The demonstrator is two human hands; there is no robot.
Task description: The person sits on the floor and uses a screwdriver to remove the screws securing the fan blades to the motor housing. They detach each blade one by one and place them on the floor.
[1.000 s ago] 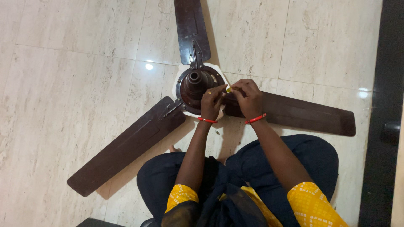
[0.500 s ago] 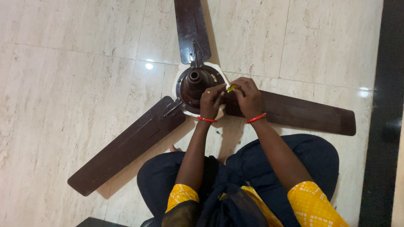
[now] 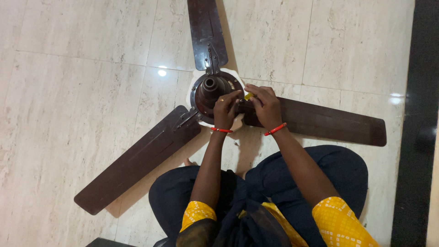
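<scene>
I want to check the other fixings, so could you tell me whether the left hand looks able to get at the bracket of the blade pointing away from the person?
Probably yes: the left hand rests on the motor hub, and nothing covers the bracket beyond it.

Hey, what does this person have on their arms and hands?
Both forearms are bare. Each wrist carries a thin red bangle: left hand, right hand. A small gold ring sits on a left finger. Short yellow sleeves with white dot patterning cover the upper arms.
</scene>
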